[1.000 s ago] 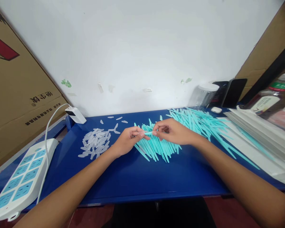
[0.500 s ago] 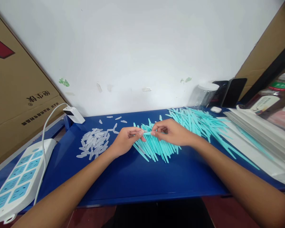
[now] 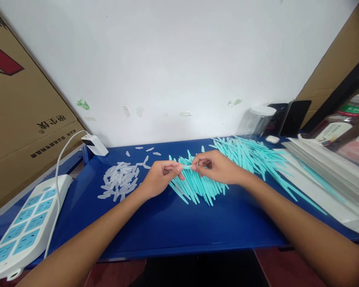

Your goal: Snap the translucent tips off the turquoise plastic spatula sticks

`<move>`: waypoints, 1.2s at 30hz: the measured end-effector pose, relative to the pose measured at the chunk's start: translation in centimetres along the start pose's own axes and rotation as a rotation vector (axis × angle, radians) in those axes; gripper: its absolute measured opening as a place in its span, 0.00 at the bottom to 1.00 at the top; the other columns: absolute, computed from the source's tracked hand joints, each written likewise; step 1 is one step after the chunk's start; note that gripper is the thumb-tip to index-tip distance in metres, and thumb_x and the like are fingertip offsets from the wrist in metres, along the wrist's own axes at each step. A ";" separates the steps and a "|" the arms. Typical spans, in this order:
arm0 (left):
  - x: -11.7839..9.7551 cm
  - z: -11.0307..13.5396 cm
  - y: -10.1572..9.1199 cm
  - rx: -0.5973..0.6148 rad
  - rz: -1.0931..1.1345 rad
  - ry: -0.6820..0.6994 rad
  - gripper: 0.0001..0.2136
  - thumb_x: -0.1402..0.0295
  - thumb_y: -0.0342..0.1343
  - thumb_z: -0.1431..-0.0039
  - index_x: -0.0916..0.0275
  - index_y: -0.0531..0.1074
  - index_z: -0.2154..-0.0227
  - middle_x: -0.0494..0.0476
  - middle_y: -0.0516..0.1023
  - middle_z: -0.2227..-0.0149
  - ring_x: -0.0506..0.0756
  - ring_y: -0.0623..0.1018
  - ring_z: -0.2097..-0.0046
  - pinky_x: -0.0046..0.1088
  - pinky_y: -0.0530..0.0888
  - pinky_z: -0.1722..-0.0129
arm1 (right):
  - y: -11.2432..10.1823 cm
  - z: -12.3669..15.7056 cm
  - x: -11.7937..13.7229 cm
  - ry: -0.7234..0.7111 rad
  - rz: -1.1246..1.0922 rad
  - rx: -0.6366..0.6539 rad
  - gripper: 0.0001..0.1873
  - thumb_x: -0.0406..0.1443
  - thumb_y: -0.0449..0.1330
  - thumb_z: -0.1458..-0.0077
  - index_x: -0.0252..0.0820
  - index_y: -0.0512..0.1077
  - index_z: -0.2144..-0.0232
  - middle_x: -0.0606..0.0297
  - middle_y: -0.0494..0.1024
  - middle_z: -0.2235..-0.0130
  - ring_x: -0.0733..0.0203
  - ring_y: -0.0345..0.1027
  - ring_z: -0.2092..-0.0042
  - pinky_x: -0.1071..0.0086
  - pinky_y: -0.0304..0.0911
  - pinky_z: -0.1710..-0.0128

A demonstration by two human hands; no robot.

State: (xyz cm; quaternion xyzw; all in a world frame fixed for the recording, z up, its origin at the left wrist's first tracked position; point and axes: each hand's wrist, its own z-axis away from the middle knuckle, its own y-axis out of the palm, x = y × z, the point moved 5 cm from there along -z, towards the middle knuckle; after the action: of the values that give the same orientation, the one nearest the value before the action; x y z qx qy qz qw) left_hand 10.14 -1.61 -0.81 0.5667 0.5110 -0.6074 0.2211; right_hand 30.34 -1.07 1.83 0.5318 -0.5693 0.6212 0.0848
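Observation:
In the head view, my left hand (image 3: 161,177) is closed, its thumb and forefinger pinching a small translucent plastic piece at the left end of a thin turquoise stick (image 3: 187,167). The fingertips cover most of that piece. Opposite it, my right hand (image 3: 217,167) pinches the other end of this stick. The stick lies level between the two hands, which are a short gap apart. Beneath them spreads a pile of turquoise plastic sticks (image 3: 197,187), lying roughly side by side. Left of my left hand is a heap of small translucent plastic pieces (image 3: 121,179).
A second pile of turquoise sticks (image 3: 245,155) lies at the back right of the blue table (image 3: 179,231). Beyond are a clear jar (image 3: 257,121), a phone (image 3: 295,117) and plastic bags (image 3: 335,171). A power strip (image 3: 30,227) and a small white device (image 3: 95,145) stand left.
Both hands keep nearly the same place and grip on the stick. The whole view has shifted slightly; the piles look unchanged.

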 end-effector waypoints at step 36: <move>-1.3 0.6 -0.4 -0.137 -0.085 0.037 0.15 0.56 0.59 0.31 0.63 0.81 0.61 0.53 0.80 0.74 0.51 0.73 0.74 0.26 0.66 0.73 | 0.1 0.0 0.1 -0.058 0.058 -0.063 0.21 0.47 0.60 0.32 0.41 0.74 0.74 0.70 0.72 0.78 0.66 0.63 0.75 0.70 0.53 0.74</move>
State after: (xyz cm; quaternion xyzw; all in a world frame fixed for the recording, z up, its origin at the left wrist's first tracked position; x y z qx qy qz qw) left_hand 9.88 -2.43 0.45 0.5393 0.5788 -0.5692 0.2238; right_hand 30.24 -1.13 1.85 0.5298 -0.6059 0.5896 0.0670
